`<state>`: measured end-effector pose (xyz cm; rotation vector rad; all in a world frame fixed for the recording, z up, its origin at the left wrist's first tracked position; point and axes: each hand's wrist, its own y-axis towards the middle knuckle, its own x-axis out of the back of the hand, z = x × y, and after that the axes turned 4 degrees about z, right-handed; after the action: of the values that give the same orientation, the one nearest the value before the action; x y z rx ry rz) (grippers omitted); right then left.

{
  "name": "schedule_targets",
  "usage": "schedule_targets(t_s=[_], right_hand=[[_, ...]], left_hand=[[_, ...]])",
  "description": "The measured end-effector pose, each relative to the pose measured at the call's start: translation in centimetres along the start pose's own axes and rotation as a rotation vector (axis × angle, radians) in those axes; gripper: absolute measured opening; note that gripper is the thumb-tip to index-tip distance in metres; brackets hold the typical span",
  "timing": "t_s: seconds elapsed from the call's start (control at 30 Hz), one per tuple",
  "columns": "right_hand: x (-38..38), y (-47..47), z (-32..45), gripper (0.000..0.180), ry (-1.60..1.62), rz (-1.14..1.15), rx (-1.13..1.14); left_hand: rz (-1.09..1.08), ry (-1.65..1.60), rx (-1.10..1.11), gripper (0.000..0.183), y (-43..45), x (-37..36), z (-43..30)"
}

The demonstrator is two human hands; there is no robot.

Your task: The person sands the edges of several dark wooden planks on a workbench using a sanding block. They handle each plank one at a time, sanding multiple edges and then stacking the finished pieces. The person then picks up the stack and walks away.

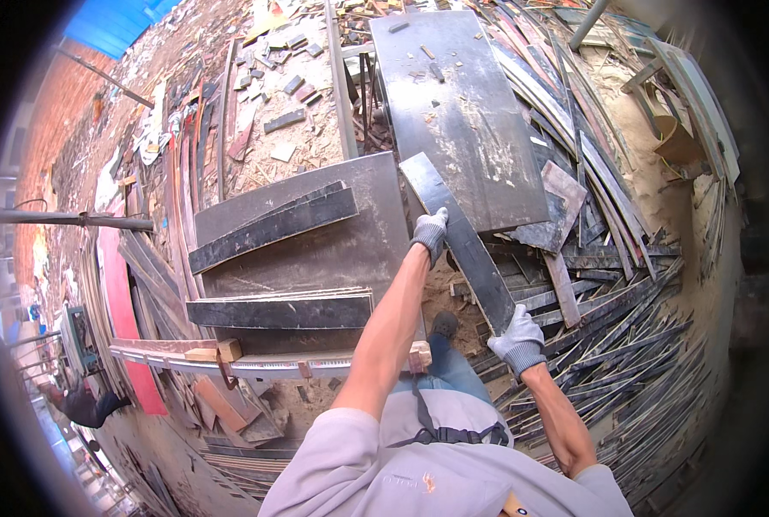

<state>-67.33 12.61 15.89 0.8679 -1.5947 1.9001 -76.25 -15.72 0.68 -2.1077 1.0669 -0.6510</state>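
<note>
Both my hands wear grey knit gloves and grip one long black-faced plywood strip (465, 249), held slantwise in front of me. My left hand (431, 234) grasps its edge nearer the far end. At the near end, my right hand (519, 339) has hold of the corner. To the left, on a dark worktop panel (307, 249), lies a stack of black plywood strips (281, 312) with pale edges. Farther up that panel, another pair of strips (273, 226) rests at an angle, partly overlapping.
Beyond the strip stands a dark sheet-topped table (462, 129) with wood scraps on it. A rail with a measuring scale (262, 368) edges the worktop. Heaped narrow offcuts (617, 362) cover the ground at right. A metal pole (74, 220) juts in from the left.
</note>
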Motion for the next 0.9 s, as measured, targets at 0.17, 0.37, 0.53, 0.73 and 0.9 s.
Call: schedule_targets(t_s=[0.17, 0.37, 0.53, 0.73, 0.9], right_hand=[[1.1, 1.7, 1.2, 0.073, 0.003, 0.026, 0.018], [1.6, 3.0, 2.2, 0.075, -0.016, 0.009, 0.016], [1.9, 4.2, 2.4, 0.074, 0.001, 0.035, 0.019], [2.3, 4.8, 2.9, 0.077, -0.004, 0.036, 0.024], [2.5, 5.3, 3.4, 0.080, -0.033, 0.053, 0.008]], left_hand=[[-0.041, 0.148, -0.034, 0.062, 1.6, 0.8, -1.8], [-0.061, 0.220, -0.054, 0.062, 3.4, 1.3, -2.6], [-0.064, 0.255, -0.121, 0.064, 3.9, 1.4, -3.4], [-0.051, 0.216, -0.153, 0.064, 5.0, 1.8, -3.4], [-0.053, 0.135, -0.102, 0.063, 6.8, 1.6, -2.9]])
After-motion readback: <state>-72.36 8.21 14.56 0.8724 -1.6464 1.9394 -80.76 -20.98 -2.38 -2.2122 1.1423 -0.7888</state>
